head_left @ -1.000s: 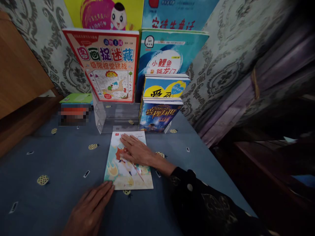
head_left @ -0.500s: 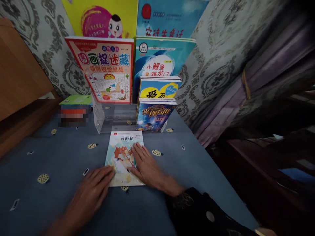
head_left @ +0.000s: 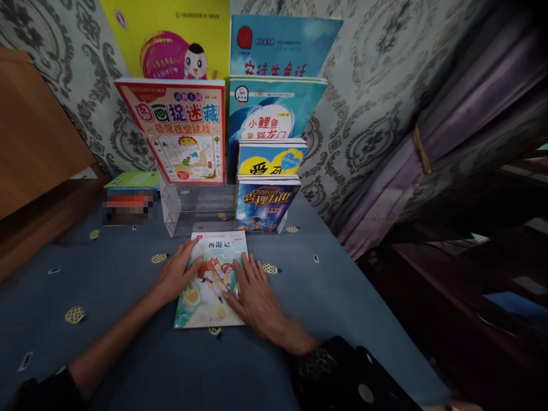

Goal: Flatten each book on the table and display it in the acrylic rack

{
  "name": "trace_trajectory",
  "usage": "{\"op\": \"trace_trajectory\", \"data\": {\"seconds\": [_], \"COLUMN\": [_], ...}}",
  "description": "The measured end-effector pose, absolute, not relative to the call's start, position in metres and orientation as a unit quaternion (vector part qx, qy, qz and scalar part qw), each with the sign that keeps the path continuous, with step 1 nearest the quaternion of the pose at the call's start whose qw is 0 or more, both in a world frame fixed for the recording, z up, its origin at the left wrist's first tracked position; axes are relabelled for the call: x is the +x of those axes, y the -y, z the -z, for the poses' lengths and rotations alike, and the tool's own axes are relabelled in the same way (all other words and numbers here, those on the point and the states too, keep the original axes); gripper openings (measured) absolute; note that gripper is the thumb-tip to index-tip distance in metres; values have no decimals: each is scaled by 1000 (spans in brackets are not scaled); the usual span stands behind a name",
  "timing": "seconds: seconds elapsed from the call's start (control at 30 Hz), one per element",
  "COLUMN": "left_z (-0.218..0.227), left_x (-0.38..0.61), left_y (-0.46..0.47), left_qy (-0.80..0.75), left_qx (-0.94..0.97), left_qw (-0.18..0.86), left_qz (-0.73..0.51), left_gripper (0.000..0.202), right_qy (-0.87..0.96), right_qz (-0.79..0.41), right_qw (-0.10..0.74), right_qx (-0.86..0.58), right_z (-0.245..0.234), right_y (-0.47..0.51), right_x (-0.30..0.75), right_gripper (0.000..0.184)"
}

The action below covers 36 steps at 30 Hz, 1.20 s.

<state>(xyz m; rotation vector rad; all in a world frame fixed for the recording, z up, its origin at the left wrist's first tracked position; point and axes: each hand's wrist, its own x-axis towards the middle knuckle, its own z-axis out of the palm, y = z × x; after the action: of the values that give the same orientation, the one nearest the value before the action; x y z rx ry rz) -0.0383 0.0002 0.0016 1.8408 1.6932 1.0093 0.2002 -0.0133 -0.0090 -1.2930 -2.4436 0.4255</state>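
A thin picture-covered book (head_left: 209,299) lies flat on the blue tablecloth (head_left: 124,274), its cover up and its title at the far end. My left hand (head_left: 177,271) rests along the book's upper left edge, fingers stretched out and thumb on the cover. On the right edge lies my right hand (head_left: 259,294), fingers extended and thumb reaching over the cover. Just beyond the book stands a clear acrylic book rack (head_left: 197,220). At its front right sits a dark blue book (head_left: 263,205), beside a vacant lower left section.
Higher in the rack stand a red-framed book (head_left: 184,131), a teal book (head_left: 278,108), a yellow book (head_left: 166,34) and others. Flat books (head_left: 132,180) lie at the back left, near a wooden panel (head_left: 38,131). A purple curtain (head_left: 385,177) hangs at the right.
My left hand has slid from the book's lower left corner up to its upper left edge. The right hand stays on the right edge. The view has tilted up slightly.
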Motion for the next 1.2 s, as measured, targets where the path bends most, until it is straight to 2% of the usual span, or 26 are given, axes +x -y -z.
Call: {"op": "trace_trajectory", "data": {"seconds": [0.1, 0.2, 0.33, 0.47, 0.63, 0.83, 1.03, 1.2], "left_z": [-13, -22, -29, -31, -22, -17, -35, -52], "left_x": [-34, -32, -28, -14, 0, 5, 22, 33], "left_y": [-4, -7, -9, -4, -2, -3, 3, 6], "left_qy": [-596, -603, -602, -576, -608, -605, -597, -577], "left_qx": [511, 357, 268, 223, 192, 178, 179, 163], "left_qw": [375, 437, 467, 542, 489, 497, 529, 554], "left_qz": [-493, -564, -589, -570, -595, -597, -576, -578], "left_gripper": [48, 35, 23, 18, 25, 40, 44, 51], "right_qy": [859, 862, 863, 864, 861, 815, 733, 666], "right_qz": [-157, -162, -158, -158, -166, -214, -308, -413], "right_qw": [175, 173, 180, 211, 234, 309, 347, 403], "right_qx": [-455, -449, -445, -428, -420, -441, -498, -473], "right_z": [9, 10, 13, 19, 23, 26, 26, 9], "right_y": [13, 13, 15, 16, 18, 23, 21, 21], "right_x": [199, 200, 202, 206, 207, 207, 203, 197], "right_gripper": [74, 73, 71, 70, 71, 75, 77, 72]}}
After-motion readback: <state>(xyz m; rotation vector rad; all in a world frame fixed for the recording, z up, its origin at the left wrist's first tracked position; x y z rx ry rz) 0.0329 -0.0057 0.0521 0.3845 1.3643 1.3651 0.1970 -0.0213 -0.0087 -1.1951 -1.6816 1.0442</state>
